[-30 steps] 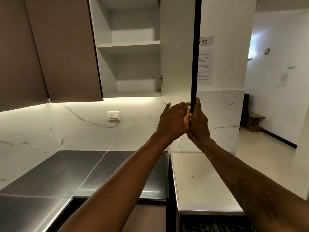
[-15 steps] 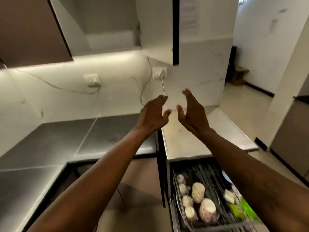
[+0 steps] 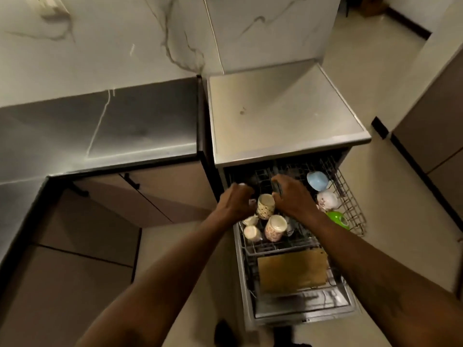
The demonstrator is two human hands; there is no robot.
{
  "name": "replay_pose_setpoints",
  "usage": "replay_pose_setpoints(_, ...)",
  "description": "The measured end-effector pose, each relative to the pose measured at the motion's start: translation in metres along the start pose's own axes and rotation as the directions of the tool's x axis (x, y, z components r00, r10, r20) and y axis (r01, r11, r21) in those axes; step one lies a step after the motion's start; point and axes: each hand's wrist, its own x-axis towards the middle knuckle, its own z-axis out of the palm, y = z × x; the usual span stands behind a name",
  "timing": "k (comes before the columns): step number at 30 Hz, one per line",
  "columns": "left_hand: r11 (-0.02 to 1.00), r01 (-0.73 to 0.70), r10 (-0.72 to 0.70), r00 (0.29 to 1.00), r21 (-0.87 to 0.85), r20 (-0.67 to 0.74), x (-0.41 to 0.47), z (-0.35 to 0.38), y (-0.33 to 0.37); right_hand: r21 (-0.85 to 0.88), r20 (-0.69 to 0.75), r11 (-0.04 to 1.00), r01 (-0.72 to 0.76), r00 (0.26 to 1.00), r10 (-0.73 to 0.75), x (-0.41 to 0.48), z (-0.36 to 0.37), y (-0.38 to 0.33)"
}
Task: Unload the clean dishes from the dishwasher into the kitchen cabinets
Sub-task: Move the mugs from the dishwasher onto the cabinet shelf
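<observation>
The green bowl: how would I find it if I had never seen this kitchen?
Find the pale counter top and, just under it, the pulled-out dishwasher rack. Three bowls line the rack's right side: a blue bowl at the back, a white flowery bowl in the middle. The green bowl is nearest you, the only bright green thing there.

Worktop [image 3: 140,126] brushed steel, semi-glossy; wall [image 3: 105,53] veined polished marble; rack [image 3: 350,204] coated wire; cups [image 3: 275,227] glazed ceramic; board [image 3: 292,270] matt wood at 5 o'clock.

Head view, steeply downward (close above) onto dishwasher rack [image 3: 350,196]
</observation>
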Motion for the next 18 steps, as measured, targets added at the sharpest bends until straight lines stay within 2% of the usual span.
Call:
replay_pose_setpoints(3,0.998,0.067,-0.067,0.994,0.002,0.091,0.017,0.062,0.002,-0.014,0.09,0.998,-0.054,0.994,0.056,-0.002,0.036,0.046)
replay_pose_setpoints(7,0.997,0.074,-0.07,0.987,-0.02,0.141,0.06,0.124,-0.009,-0.047,0.242,0.993,-0.113,0.963,0.121,0.004,0.087,0.098)
replay_pose_setpoints(10,0.997,0.068,-0.072,0.982,0.027,0.173,0.103,0.158,-0.02,-0.059,0.319,0.983,-0.173,0.93,0.183,0.014,0.122,0.129)
replay_pose_setpoints(14,0.992,0.025,-0.057,0.965,0.127,0.254,0.146,0.193,-0.026,0.007,0.357,0.978,-0.21,0.914,0.194,0.018,0.158,0.162)
replay_pose_setpoints(18,0.98,0.002,-0.078,0.924,0.198,0.375,0.169,0.224,-0.037,-0.007,0.376,0.976,-0.219,0.904,0.206,0.017,0.179,0.177)
